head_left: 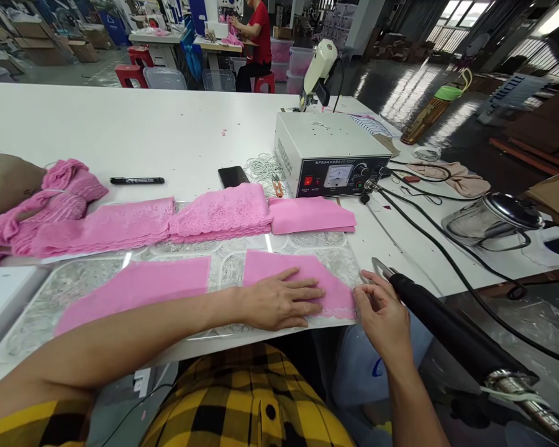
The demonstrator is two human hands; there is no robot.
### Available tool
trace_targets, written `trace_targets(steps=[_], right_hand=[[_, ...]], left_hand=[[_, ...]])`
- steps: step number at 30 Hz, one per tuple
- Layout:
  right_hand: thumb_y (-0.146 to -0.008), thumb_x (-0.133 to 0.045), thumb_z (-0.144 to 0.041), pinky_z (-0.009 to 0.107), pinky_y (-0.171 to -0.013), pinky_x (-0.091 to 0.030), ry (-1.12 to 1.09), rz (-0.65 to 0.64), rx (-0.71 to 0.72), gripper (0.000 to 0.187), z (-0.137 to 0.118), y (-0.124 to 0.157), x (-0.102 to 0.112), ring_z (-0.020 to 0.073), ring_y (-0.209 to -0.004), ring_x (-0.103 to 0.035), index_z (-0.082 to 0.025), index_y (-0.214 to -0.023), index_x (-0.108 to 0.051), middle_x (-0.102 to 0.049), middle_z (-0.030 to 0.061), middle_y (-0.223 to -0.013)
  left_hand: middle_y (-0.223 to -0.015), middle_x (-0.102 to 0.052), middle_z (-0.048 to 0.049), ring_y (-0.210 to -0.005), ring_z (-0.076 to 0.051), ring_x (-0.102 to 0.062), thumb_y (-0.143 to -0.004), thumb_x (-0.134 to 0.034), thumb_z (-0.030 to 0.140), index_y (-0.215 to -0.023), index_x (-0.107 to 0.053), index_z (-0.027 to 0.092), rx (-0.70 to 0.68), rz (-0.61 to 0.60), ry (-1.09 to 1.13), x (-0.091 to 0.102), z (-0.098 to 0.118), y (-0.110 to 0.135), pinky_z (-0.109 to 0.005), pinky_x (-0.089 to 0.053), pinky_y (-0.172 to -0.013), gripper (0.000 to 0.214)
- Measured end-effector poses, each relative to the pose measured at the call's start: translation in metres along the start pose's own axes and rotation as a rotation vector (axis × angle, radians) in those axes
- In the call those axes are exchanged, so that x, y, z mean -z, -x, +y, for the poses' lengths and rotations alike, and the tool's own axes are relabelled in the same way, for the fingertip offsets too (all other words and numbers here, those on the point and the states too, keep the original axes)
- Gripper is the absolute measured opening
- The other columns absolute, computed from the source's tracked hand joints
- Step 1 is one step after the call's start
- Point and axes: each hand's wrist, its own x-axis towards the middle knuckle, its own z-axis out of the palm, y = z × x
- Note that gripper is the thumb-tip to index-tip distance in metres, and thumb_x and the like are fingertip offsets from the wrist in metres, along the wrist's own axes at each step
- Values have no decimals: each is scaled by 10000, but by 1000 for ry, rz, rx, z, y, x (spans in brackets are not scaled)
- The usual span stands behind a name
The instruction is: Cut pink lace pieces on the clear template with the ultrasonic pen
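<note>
My left hand [279, 302] lies flat with fingers spread on a pink fabric piece [268, 267] that has a slanted side and a pale lacy lower edge. At that piece's right corner, my right hand [382, 316] is closed, thumb and fingertips pinched together on the fabric edge. Just beyond my right fingers is a black-handled, corded hand tool [456, 326] with a flat metal tip; I cannot tell whether the hand touches it. A second pink fabric piece [153, 282] lies flat to the left, partly under my left forearm.
Behind the pieces lie pink lace stacks [223, 214] and a folded pink stack [312, 215]. A control box with a dial [340, 164], a phone [233, 176], a marker [137, 180], small snips [277, 186] and a glass jug [489, 220] stand around. Cables [428, 239] run along the right. A person in red [259, 34] sits far back.
</note>
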Motion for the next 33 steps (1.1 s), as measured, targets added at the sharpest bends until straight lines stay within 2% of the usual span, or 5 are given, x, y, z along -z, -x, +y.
trace_targets(steps=[5, 11, 16, 23, 33], right_hand=[[-817, -542, -487, 420, -903, -497, 62, 37, 55, 304, 1, -2, -7, 257, -1052, -619, -222, -708, -648, -671, 106, -1135], [-826, -542, -431, 351, -763, -516, -3, -32, 2, 272, -3, -3, 1, 227, -962, -640, -221, -687, -644, -681, 100, -1110], [-842, -548, -465, 326, -738, -512, 13, -41, 15, 291, -4, 4, 8, 217, -973, -638, -227, -717, -658, -682, 83, -1126], [-844, -539, -451, 415, -915, -490, 103, 10, 100, 288, -3, 6, -1, 254, -1062, -612, -227, -701, -648, -671, 94, -1138], [-832, -545, -452, 285, -650, -509, 5, -63, -12, 298, -13, 6, 13, 214, -954, -647, -219, -670, -636, -683, 99, -1112]], left_hand=[[-1520, -427, -79, -1456, -209, -327, -1031, -398, 373, -1366, -546, 182, -2, 8, -15, -1, 0, 1, -453, -97, -1245, 413], [-1509, -447, -73, -1442, -201, -355, -1027, -413, 375, -1350, -560, 213, -7, 33, -22, -1, 1, 2, -436, -106, -1244, 391], [-1496, -462, -82, -1435, -210, -369, -1024, -421, 368, -1336, -576, 208, -7, 42, -15, -3, 0, 3, -449, -125, -1241, 384], [-1516, -429, -90, -1449, -225, -341, -1035, -388, 373, -1355, -551, 154, -14, 15, -17, -2, 0, 3, -477, -104, -1241, 421], [-1519, -422, -82, -1445, -217, -350, -1035, -390, 382, -1344, -563, 167, -8, 15, -18, -2, 0, 2, -452, -75, -1246, 414]])
